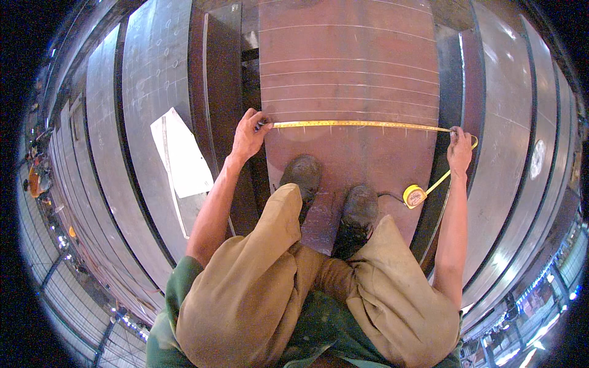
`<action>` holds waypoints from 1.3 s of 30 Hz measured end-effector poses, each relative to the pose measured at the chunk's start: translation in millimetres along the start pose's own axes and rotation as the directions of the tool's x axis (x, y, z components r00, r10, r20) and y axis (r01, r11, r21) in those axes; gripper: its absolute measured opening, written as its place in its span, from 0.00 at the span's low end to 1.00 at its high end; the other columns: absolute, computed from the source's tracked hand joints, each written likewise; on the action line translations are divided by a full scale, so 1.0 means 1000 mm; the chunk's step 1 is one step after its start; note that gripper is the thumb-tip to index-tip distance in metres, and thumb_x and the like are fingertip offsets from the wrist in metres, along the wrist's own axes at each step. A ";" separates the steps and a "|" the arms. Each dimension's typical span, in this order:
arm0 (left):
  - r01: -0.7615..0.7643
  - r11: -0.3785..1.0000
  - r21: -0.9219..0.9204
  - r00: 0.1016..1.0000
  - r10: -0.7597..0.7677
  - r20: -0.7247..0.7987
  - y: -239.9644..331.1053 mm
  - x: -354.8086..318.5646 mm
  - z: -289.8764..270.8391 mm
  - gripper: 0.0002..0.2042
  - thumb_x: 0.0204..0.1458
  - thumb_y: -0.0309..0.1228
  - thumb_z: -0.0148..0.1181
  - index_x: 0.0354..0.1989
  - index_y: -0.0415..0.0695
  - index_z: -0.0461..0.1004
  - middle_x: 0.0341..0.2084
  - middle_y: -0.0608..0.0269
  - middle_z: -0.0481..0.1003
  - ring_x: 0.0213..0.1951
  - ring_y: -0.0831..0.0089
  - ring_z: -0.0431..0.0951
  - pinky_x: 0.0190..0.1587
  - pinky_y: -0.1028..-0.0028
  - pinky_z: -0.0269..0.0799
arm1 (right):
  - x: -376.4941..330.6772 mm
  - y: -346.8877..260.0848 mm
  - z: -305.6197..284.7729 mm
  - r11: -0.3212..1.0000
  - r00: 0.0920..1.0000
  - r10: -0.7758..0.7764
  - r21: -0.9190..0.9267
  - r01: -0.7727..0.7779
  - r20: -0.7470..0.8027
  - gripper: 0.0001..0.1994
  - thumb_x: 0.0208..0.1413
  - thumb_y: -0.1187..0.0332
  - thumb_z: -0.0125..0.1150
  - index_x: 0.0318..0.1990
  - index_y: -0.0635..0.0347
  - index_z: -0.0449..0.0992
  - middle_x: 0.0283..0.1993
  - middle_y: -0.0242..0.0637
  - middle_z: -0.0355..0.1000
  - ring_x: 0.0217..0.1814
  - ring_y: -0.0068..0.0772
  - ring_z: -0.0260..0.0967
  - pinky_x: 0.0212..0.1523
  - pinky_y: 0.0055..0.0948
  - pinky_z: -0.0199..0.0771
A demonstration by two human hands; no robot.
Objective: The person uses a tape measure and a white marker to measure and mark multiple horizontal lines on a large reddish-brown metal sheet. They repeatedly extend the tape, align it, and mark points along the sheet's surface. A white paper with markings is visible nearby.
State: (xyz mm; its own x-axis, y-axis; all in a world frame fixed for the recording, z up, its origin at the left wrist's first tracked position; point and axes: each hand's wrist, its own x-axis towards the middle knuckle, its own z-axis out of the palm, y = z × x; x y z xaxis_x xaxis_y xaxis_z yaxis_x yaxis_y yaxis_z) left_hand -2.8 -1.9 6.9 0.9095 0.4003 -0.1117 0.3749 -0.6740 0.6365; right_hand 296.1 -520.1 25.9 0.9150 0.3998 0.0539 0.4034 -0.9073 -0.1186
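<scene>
A yellow tape measure blade [359,123] is stretched straight across a reddish-brown steel plate [350,73] marked with several thin white cross lines. At the plate's left edge my left hand [250,132] pinches the blade's end. Past the right edge, my right hand [460,147] grips the blade, which loops round beyond my fingers and runs back to its case. That yellow round tape case [414,196] rests on the plate near my right shoe. Short white marks show on the plate just below the blade.
My dark shoes [300,172] stand on the reddish plate. Long grey steel beams [150,67] lie on the left, with dark gaps between them. On one rests a white sheet [178,153] beside a thin pale rod [173,196]. More grey beams [506,92] run along the right.
</scene>
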 end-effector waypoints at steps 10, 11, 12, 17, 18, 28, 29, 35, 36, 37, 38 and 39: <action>0.029 1.000 -0.009 1.000 -0.030 -0.011 0.006 -0.002 0.002 0.08 0.56 0.30 0.65 0.40 0.38 0.77 0.35 0.52 0.69 0.35 0.53 0.74 0.39 0.60 0.73 | 0.001 0.004 0.000 1.000 0.999 0.010 -0.019 -0.009 0.051 0.09 0.69 0.64 0.53 0.52 0.49 0.75 0.46 0.51 0.71 0.48 0.61 0.72 0.45 0.52 0.74; 0.024 1.000 -0.017 1.000 -0.024 -0.009 0.005 -0.002 0.003 0.08 0.57 0.29 0.64 0.39 0.39 0.76 0.35 0.52 0.69 0.35 0.53 0.74 0.39 0.60 0.73 | 0.001 0.003 0.000 1.000 0.999 0.006 -0.012 -0.006 0.044 0.09 0.69 0.64 0.53 0.52 0.49 0.75 0.46 0.51 0.71 0.48 0.61 0.72 0.45 0.52 0.74; 0.026 0.999 -0.025 1.000 -0.026 -0.002 0.003 -0.002 0.004 0.08 0.57 0.29 0.64 0.40 0.39 0.76 0.35 0.52 0.69 0.35 0.53 0.74 0.39 0.59 0.73 | 0.000 0.004 0.000 1.000 0.999 0.004 -0.006 -0.004 0.035 0.09 0.69 0.64 0.53 0.52 0.49 0.75 0.46 0.50 0.71 0.48 0.61 0.72 0.45 0.52 0.74; 0.061 0.998 -0.028 0.998 -0.060 0.030 -0.004 -0.002 0.011 0.08 0.57 0.29 0.64 0.41 0.40 0.75 0.35 0.52 0.68 0.35 0.52 0.74 0.39 0.59 0.72 | 0.001 0.008 0.002 1.000 1.000 -0.001 -0.009 0.001 0.021 0.09 0.69 0.65 0.54 0.52 0.49 0.75 0.45 0.49 0.72 0.47 0.60 0.72 0.45 0.52 0.74; 0.055 0.998 -0.030 0.998 -0.054 0.021 -0.004 -0.002 0.011 0.08 0.57 0.29 0.64 0.41 0.40 0.75 0.35 0.51 0.68 0.35 0.51 0.74 0.39 0.59 0.72 | 0.001 0.008 0.002 1.000 1.000 -0.002 -0.007 0.002 0.020 0.09 0.69 0.65 0.54 0.52 0.49 0.76 0.45 0.49 0.72 0.46 0.59 0.72 0.45 0.52 0.74; 0.042 0.998 -0.049 0.998 -0.044 -0.040 -0.008 -0.005 0.020 0.08 0.58 0.30 0.63 0.41 0.41 0.75 0.36 0.51 0.70 0.38 0.50 0.74 0.42 0.58 0.72 | 0.002 0.005 0.000 0.999 0.999 0.019 -0.034 -0.018 0.050 0.10 0.70 0.63 0.50 0.52 0.49 0.75 0.47 0.50 0.71 0.47 0.60 0.72 0.45 0.53 0.75; 0.063 0.996 -0.063 0.998 -0.064 -0.027 -0.006 -0.004 0.020 0.07 0.58 0.30 0.63 0.41 0.41 0.75 0.36 0.51 0.70 0.39 0.50 0.74 0.42 0.58 0.72 | 0.001 0.006 -0.001 0.999 0.998 0.021 -0.032 -0.019 0.053 0.10 0.70 0.63 0.50 0.52 0.49 0.75 0.47 0.50 0.71 0.47 0.61 0.72 0.45 0.53 0.75; 0.014 0.997 -0.076 0.998 -0.019 -0.055 -0.014 -0.005 0.022 0.07 0.58 0.30 0.63 0.40 0.41 0.75 0.36 0.50 0.70 0.39 0.49 0.74 0.43 0.56 0.71 | 0.004 0.007 0.000 0.999 0.999 -0.008 -0.043 0.010 0.048 0.09 0.70 0.64 0.51 0.52 0.49 0.75 0.47 0.50 0.71 0.47 0.61 0.72 0.45 0.53 0.75; 0.025 0.998 -0.065 0.998 -0.028 -0.051 -0.014 -0.005 0.022 0.07 0.58 0.30 0.63 0.40 0.41 0.75 0.36 0.50 0.70 0.39 0.49 0.74 0.43 0.56 0.71 | 0.005 0.007 0.000 0.998 0.999 -0.013 -0.056 0.015 0.047 0.09 0.70 0.64 0.51 0.52 0.49 0.75 0.47 0.50 0.71 0.47 0.61 0.72 0.45 0.53 0.75; 0.035 0.998 -0.053 0.998 -0.037 -0.047 -0.013 -0.005 0.021 0.07 0.58 0.30 0.63 0.40 0.40 0.75 0.36 0.50 0.70 0.39 0.49 0.74 0.43 0.56 0.71 | 0.006 0.006 0.000 0.999 0.999 -0.014 -0.049 0.016 0.043 0.09 0.70 0.64 0.51 0.52 0.49 0.75 0.47 0.50 0.71 0.47 0.61 0.72 0.45 0.53 0.75; 0.045 0.998 -0.043 0.998 -0.047 -0.044 -0.013 -0.005 0.021 0.08 0.58 0.30 0.63 0.40 0.40 0.75 0.35 0.50 0.69 0.39 0.49 0.74 0.43 0.56 0.70 | 0.007 0.005 0.000 0.999 0.999 -0.015 -0.042 0.017 0.040 0.09 0.69 0.64 0.51 0.52 0.50 0.75 0.46 0.50 0.71 0.47 0.61 0.72 0.45 0.53 0.75; 0.046 0.998 -0.045 0.998 -0.048 -0.040 -0.013 -0.005 0.021 0.08 0.58 0.30 0.63 0.40 0.40 0.75 0.35 0.50 0.69 0.39 0.49 0.74 0.43 0.56 0.70 | 0.007 0.005 -0.001 0.999 0.999 -0.015 -0.036 0.017 0.037 0.09 0.69 0.64 0.52 0.52 0.50 0.75 0.46 0.50 0.71 0.47 0.61 0.72 0.45 0.53 0.75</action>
State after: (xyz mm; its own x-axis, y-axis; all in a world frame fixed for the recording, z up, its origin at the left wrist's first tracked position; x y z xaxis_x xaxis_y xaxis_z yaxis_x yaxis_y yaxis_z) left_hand -8.4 -8.6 -16.8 0.8827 0.4565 -0.1116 0.4078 -0.6263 0.6644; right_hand 304.5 -521.7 26.3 0.9081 0.4183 0.0189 0.4184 -0.9046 -0.0821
